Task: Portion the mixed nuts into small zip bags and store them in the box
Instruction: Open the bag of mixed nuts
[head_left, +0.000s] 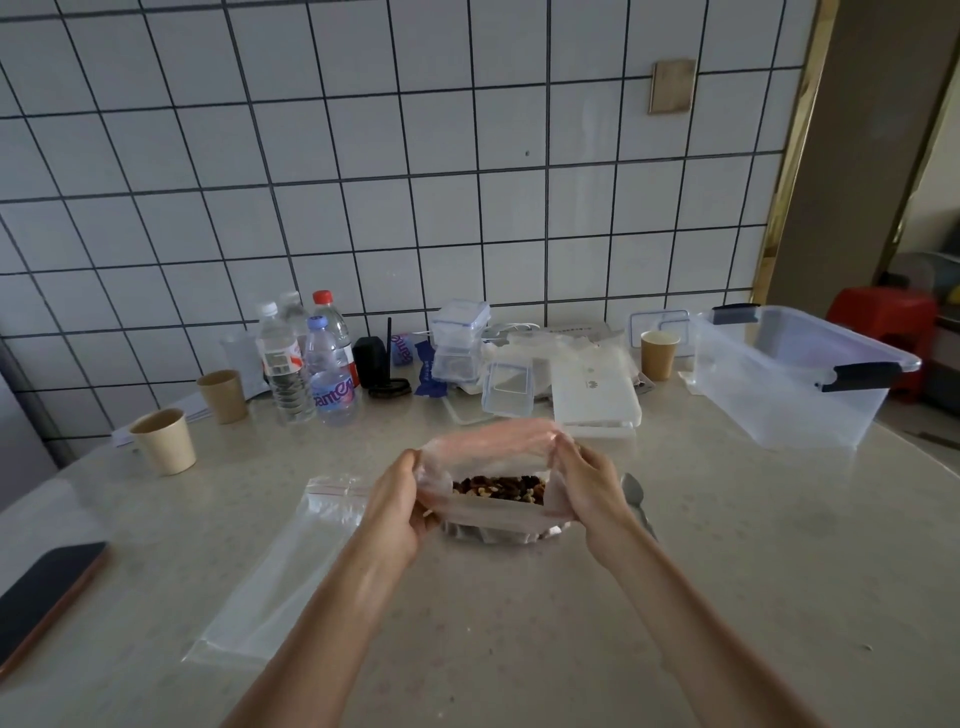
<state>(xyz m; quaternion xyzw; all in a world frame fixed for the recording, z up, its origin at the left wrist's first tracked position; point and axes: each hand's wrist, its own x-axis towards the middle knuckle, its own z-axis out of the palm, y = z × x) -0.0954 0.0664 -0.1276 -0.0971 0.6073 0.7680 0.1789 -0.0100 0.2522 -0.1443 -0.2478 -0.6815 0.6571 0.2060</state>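
We see left hand (397, 501) and right hand (584, 486) each pinching mouth edge of clear plastic bag of mixed nuts (498, 491), held open above beige tabletop (727, 545). Empty flat zip bag (291, 561) lies just left; clear plastic box with dark latches (789, 384) far right.

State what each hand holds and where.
Both hands, left and right, grip the clear plastic bag of mixed nuts at opposite sides of its open mouth.

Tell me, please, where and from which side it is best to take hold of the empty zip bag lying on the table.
Pinch the zip bag at its sealed top edge with the red strip, at the far end beside the left hand. It lies flat on the table, so the thin film gives little to grasp; the strip looks stiffer. Probably come from above with the left hand, once it lets go of the nut bag.
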